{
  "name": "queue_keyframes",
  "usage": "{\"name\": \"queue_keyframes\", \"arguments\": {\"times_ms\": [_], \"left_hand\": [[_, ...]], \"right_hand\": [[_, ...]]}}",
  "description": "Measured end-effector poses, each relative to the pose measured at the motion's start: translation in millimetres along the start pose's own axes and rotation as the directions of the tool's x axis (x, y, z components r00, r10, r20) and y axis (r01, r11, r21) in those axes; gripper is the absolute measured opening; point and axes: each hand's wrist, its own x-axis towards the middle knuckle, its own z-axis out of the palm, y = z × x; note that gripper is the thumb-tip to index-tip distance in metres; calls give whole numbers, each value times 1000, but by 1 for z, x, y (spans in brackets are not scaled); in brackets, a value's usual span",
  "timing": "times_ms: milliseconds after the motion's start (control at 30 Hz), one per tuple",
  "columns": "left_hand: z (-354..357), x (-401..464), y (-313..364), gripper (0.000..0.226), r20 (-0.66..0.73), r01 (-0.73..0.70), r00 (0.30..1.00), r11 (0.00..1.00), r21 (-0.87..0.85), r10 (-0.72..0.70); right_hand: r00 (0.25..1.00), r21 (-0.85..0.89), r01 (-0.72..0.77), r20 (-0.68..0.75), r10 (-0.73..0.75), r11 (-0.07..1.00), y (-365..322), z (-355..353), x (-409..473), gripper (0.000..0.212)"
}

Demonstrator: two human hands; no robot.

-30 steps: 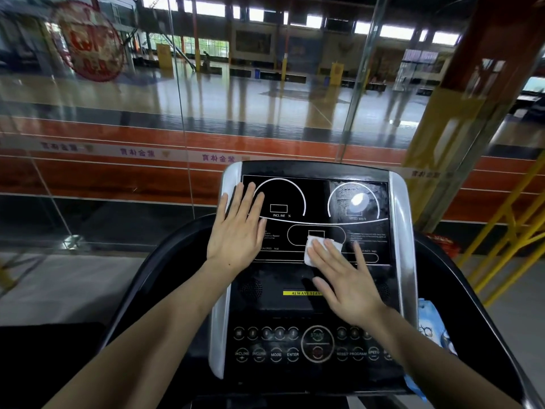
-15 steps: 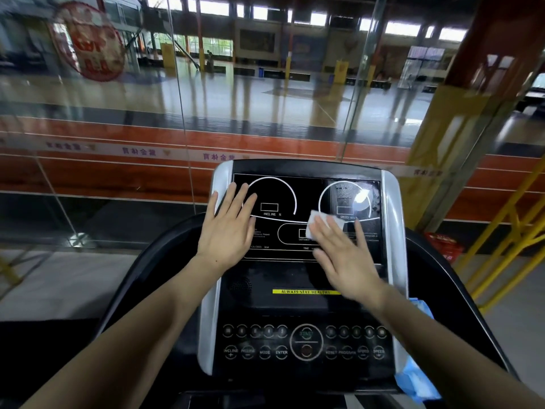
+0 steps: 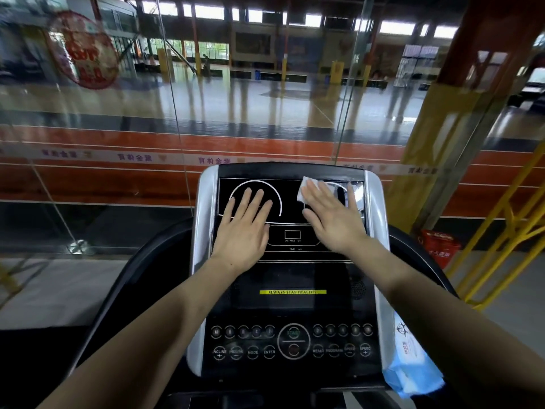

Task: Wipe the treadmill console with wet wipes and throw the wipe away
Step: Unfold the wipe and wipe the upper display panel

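Note:
The black treadmill console (image 3: 290,278) with silver side trims fills the middle of the view. My right hand (image 3: 333,218) lies flat on the upper right dial of the display, pressing a white wet wipe (image 3: 303,188) whose corner sticks out past my fingertips. My left hand (image 3: 244,225) rests flat, fingers spread, on the upper left dial and holds nothing.
A blue pack of wet wipes (image 3: 411,370) sits at the console's lower right side. Behind the console stands a glass wall (image 3: 177,113). A red bin (image 3: 439,246) and yellow railings (image 3: 501,231) are on the right. Black handrails curve on both sides.
My right hand has slid the wipe from the display's centre up to its top right dial. My left hand has shifted right from the left trim onto the left dial.

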Motion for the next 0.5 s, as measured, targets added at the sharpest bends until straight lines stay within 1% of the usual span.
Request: {"name": "queue_keyframes", "arguments": {"times_ms": [100,200,367,500], "left_hand": [[-2,3,7,58,-1,-5,1000,1000,-25,5],[-2,6,9,58,-24,4,1000,999,-50,-5],[-2,8,13,58,-22,-14,1000,998,-54,13],[-6,12,22,56,-48,-40,998,998,-51,37]], "right_hand": [[1000,7,-8,-12,8,1000,-2,5,-2,62],[1000,19,-2,-30,3,1000,-12,24,-41,61],[995,45,93,23,-94,995,-23,54,-126,60],[988,22,144,51,-145,989,-12,49,-125,58]]}}
